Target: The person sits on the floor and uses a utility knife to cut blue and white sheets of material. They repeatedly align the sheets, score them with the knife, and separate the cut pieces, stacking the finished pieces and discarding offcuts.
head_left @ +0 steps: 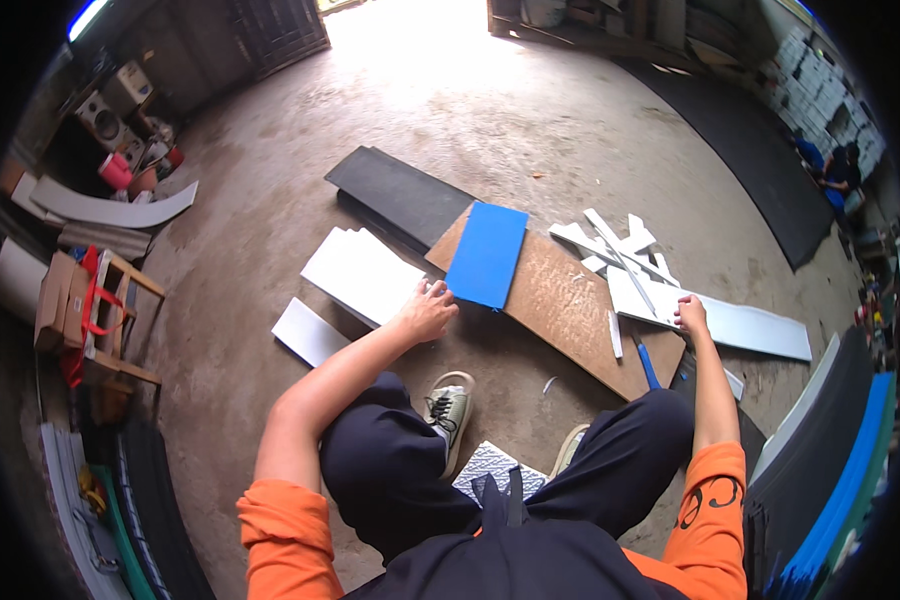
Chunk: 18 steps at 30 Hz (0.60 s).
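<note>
I squat over a brown board (570, 310) lying on the concrete floor. A blue rectangular sheet (487, 255) lies on the board's left end. My left hand (428, 312) rests at the near corner of the blue sheet, fingertips touching its edge. My right hand (690, 313) presses down on a long white strip (735, 322) at the board's right end. A pile of white offcut strips (615, 248) sits just beyond that hand. A blue-handled tool (648, 365) lies on the board near my right knee.
White sheets (362, 275) and a black panel (402, 195) lie left of the board. A small wooden stool with a red bag (95, 315) stands at the left. Stacked dark and blue sheets (835, 470) lean at the right. A person (838, 170) sits far right.
</note>
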### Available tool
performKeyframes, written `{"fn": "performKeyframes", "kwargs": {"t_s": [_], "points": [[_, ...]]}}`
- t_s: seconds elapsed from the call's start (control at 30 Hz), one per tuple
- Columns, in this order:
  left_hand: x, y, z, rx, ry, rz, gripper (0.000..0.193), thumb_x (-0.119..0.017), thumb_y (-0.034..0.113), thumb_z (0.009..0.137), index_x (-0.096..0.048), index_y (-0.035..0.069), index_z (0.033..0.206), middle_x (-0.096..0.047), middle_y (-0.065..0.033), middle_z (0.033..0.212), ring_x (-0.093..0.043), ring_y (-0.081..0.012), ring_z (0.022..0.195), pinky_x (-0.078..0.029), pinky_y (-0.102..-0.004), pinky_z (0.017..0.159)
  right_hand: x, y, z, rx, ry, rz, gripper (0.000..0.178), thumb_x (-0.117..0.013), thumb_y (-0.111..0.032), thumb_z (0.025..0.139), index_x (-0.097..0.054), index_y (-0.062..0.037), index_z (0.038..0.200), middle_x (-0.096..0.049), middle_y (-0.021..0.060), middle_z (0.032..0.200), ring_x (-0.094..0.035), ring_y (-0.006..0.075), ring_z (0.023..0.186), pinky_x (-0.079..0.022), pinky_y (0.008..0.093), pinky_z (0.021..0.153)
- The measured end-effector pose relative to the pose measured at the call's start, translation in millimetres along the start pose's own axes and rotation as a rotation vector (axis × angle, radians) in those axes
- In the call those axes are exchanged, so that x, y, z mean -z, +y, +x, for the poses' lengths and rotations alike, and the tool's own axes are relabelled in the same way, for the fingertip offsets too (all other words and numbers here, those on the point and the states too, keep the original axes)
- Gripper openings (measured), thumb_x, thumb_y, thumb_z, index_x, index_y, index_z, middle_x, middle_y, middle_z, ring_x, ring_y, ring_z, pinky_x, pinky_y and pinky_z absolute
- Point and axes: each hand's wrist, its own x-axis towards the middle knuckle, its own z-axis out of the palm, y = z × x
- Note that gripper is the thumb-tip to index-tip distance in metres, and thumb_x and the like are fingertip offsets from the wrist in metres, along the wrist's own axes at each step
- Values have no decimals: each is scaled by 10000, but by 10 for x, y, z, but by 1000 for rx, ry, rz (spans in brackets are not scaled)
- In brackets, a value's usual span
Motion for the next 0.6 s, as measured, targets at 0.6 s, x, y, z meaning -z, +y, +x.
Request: {"fn": "performKeyframes", "kwargs": {"t_s": [0.6], "points": [[-699,1103,2684,-63,9,-936,353,-568,176,799,-481,28,1108,-549,-159,969,-572,-276,879,-457,-365,770,-682,1291,-842,305,291,-272,297,-556,-84,760,-414,-31,1015,-439,151,955,-487,317,868,-416,396,703]]}}
